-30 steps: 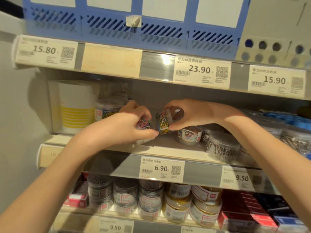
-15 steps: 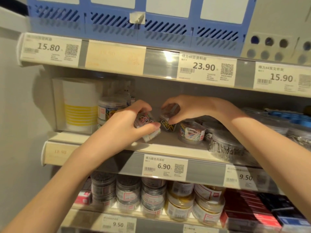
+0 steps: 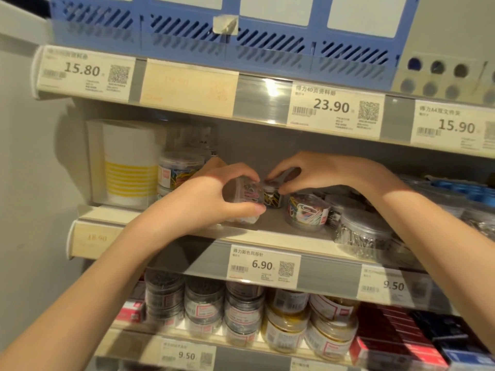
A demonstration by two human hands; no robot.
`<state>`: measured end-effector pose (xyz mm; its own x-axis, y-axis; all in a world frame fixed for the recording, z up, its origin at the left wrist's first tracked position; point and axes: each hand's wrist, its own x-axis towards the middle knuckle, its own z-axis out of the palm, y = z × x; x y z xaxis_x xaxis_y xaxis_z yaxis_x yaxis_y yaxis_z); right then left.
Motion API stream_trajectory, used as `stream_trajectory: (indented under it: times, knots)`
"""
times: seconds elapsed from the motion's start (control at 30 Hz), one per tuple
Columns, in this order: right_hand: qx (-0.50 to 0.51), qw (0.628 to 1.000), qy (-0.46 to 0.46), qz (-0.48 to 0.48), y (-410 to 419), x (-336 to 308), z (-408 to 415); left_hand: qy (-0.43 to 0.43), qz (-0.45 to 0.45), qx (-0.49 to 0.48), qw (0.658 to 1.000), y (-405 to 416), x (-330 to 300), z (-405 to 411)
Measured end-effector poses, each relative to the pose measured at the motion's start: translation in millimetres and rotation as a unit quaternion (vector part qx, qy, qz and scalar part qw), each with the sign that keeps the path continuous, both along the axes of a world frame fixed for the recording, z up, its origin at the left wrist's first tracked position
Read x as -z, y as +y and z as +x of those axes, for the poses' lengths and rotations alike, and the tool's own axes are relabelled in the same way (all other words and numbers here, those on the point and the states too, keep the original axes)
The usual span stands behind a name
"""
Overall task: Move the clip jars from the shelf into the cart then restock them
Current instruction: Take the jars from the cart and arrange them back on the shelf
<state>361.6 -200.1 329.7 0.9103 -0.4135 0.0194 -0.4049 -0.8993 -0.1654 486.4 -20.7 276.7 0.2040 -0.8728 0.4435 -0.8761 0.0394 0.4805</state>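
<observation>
On the middle shelf, the left hand grips a clear jar of coloured clips, now lowered nearly onto the shelf board. The right hand has set its smaller clip jar upright, deeper in, fingertips still pinching its lid; the jars touch.

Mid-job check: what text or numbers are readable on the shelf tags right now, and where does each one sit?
"15.80": top rail tag, far left.
"23.90": top rail tag, centre.
"15.90": top rail tag, right.
"18.90": faded middle rail tag, left.
"6.90": middle rail tag.
"9.50": middle rail tag, right.
"9.50": bottom rail tag.
Chinese lines, jar labels: too blurred.
</observation>
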Motion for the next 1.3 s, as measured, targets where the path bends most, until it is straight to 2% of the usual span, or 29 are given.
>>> stream_trajectory:
  times: [0.43, 0.67, 0.87, 1.03, 1.3]
  knots:
    - [-0.003, 1.000, 0.010, 0.000, 4, 3, 0, -0.011, -0.006, -0.073, 0.997, -8, -5, -7]
    - [-0.006, 1.000, 0.002, -0.009, 5, 7, 2, -0.090, 0.048, -0.066, 0.993, -14, -3, -5]
    - [-0.011, 1.000, 0.018, -0.008, 7, 6, 9, -0.128, -0.030, -0.058, 0.990, 1, 9, -1]
    - [-0.017, 1.000, 0.017, 0.006, 6, 9, 18, -0.156, -0.145, -0.089, 0.973, 25, 35, 1]
    - [-0.016, 0.999, 0.045, 0.007, 7, 5, 41, -0.202, -0.152, -0.132, 0.958, 33, 43, -6]
